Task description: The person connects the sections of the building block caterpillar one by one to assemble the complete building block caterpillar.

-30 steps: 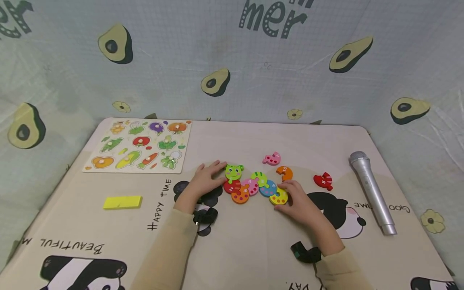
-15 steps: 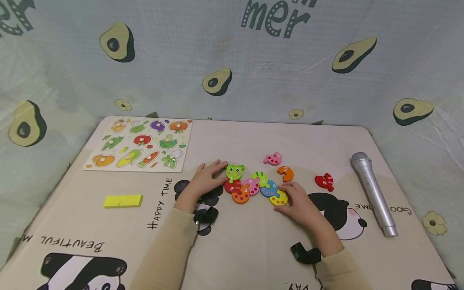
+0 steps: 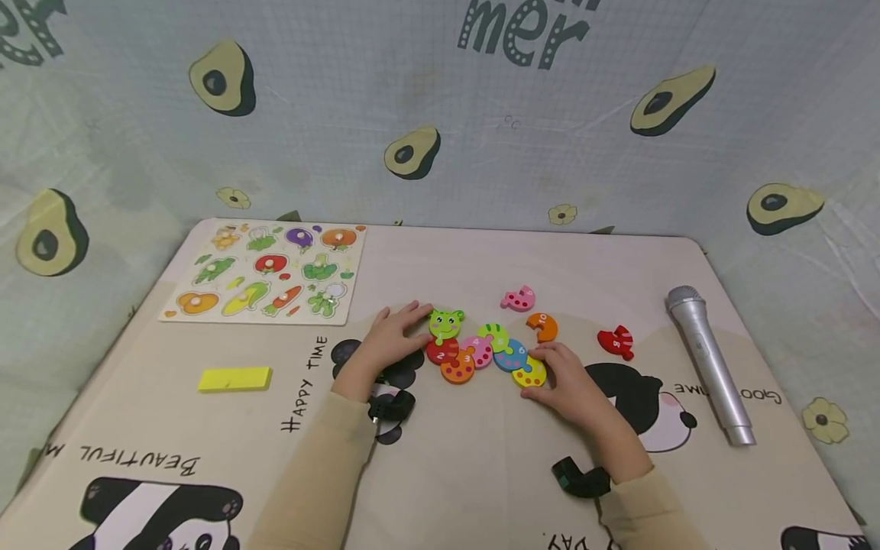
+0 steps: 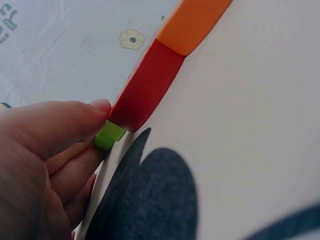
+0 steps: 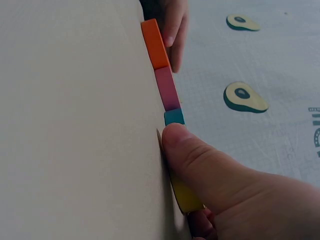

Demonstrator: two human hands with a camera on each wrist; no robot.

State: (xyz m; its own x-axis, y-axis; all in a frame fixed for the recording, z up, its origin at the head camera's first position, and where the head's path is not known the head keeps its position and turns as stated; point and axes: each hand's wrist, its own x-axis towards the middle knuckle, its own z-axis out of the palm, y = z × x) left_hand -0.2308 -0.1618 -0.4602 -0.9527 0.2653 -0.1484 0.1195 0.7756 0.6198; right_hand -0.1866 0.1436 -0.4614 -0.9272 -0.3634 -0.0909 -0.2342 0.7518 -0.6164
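A chain of joined caterpillar puzzle pieces lies mid-table. Its green smiling head piece is at the left, followed by a red piece, an orange piece, a pink piece, a green-striped piece, a blue piece and a yellow piece. My left hand rests against the chain's left end, fingertips touching the head piece and thumb at the red piece. With thumb and fingers, my right hand pinches the yellow piece at the right end; its thumb covers part of that piece.
Beyond the chain lie a loose pink piece, an orange piece and, farther right, a red piece. A silver microphone lies at the right. Leftward are a yellow block and a vegetable puzzle board.
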